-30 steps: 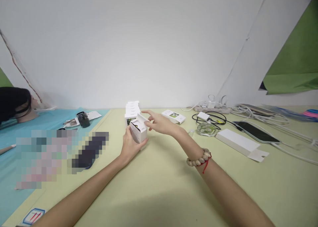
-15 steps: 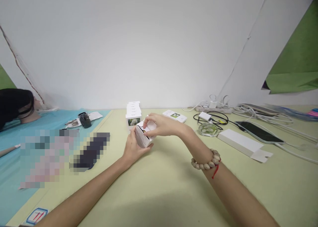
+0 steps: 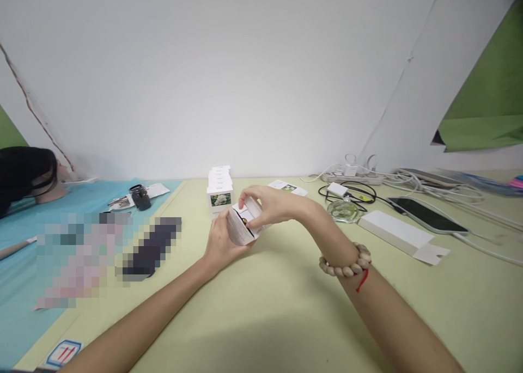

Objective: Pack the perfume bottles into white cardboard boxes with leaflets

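My left hand (image 3: 223, 241) is wrapped round a small white box (image 3: 242, 228) from its left side and below. The box is tilted, and its top is open. A small gold-and-dark round top (image 3: 244, 221) shows inside; the rest of that item is hidden. My right hand (image 3: 272, 204) is bent over the opening, with thumb and fingers curled onto the box's top edge and flap. Just behind the left hand stands a row of white boxes (image 3: 220, 199) with a white-flower picture on the front. Another white flower-print box (image 3: 288, 188) lies flat behind my right hand.
To the right are a glass dish (image 3: 342, 212), a charger with black cable (image 3: 337, 189), a long white open carton (image 3: 394, 234), a phone (image 3: 427, 215) and a power strip (image 3: 359, 180). A dark jar (image 3: 139, 197) stands left on blue cloth; a person's head (image 3: 32, 171) is beyond.
Both hands and the box have shifted slightly right. The box's opening is turned more toward me, and the gold-and-dark top inside shows more clearly.
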{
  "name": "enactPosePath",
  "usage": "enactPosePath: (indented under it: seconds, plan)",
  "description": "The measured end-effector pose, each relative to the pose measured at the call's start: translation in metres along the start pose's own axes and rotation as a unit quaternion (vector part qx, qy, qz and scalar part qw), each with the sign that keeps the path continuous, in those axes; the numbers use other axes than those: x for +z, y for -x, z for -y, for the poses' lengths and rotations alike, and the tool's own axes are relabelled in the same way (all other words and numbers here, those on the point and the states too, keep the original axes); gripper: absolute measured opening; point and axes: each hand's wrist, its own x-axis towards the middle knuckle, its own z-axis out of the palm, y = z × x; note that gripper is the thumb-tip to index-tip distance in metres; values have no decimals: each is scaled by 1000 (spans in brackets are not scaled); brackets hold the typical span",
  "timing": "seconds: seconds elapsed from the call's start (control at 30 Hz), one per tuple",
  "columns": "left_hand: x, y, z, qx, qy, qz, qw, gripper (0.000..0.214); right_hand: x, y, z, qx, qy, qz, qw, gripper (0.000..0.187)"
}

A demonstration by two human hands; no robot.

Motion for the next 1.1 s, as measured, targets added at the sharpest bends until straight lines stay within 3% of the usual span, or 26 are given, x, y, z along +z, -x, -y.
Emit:
enactPosePath:
  seconds: [0.4, 0.57, 0.8, 0.9, 1.0, 1.1]
  plan:
    - [2, -1, 1, -39, 30, 23, 999, 85, 5, 0, 11, 11, 46, -93, 995, 45]
    - [2, -3, 2, -74, 45, 30, 996, 84, 11, -2, 16, -26, 79, -170, 982, 52]
    - [3, -4, 2, -65, 34, 26, 997, 84, 12, -2, 18, -29, 99, -208, 973, 60]
    - [3, -3, 2, -75, 37, 24, 996, 84, 10, -1, 18, -28, 130, -218, 967, 50]
    - [3, -2, 2, -77, 31, 22, 996, 86, 6, -1, 18, -23, 167, -190, 967, 26]
    - [3, -1, 1, -69, 8, -6, 998, 87, 3, 0, 17, -15, 162, -159, 974, 19]
